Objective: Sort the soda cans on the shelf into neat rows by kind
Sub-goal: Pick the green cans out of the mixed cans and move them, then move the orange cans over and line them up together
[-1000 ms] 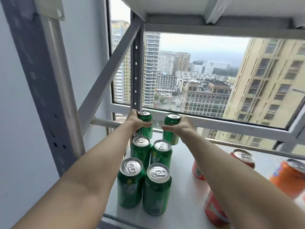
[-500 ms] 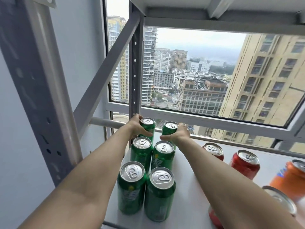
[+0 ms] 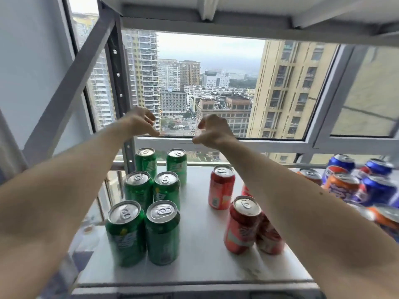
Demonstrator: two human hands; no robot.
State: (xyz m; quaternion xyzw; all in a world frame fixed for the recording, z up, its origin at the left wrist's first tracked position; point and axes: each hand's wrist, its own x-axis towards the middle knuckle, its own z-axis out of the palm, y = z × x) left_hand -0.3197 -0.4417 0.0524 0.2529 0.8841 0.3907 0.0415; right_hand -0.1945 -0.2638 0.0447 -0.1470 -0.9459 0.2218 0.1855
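Several green cans stand in two neat columns on the left of the grey shelf [image 3: 198, 264]. The rearmost pair are the left rear green can [image 3: 146, 161] and the right rear green can [image 3: 177, 164]. My left hand [image 3: 140, 121] and my right hand [image 3: 210, 131] hover above and behind that pair, fingers loosely curled, holding nothing. Red cans stand loose to the right: one upright red can [image 3: 221, 187] mid-shelf and a nearer red can [image 3: 243, 225], with more partly hidden behind my right forearm.
Orange and blue cans [image 3: 367, 186] crowd the shelf's right end. A grey upright post [image 3: 117, 87] and a diagonal brace [image 3: 69, 87] frame the left side. An upper shelf [image 3: 237, 9] runs overhead. A window [image 3: 216, 87] lies behind the shelf.
Both hands let go of the rear pair of green cans and rose above them. The two cans now stand at the back of the green columns. The view widened to the right.
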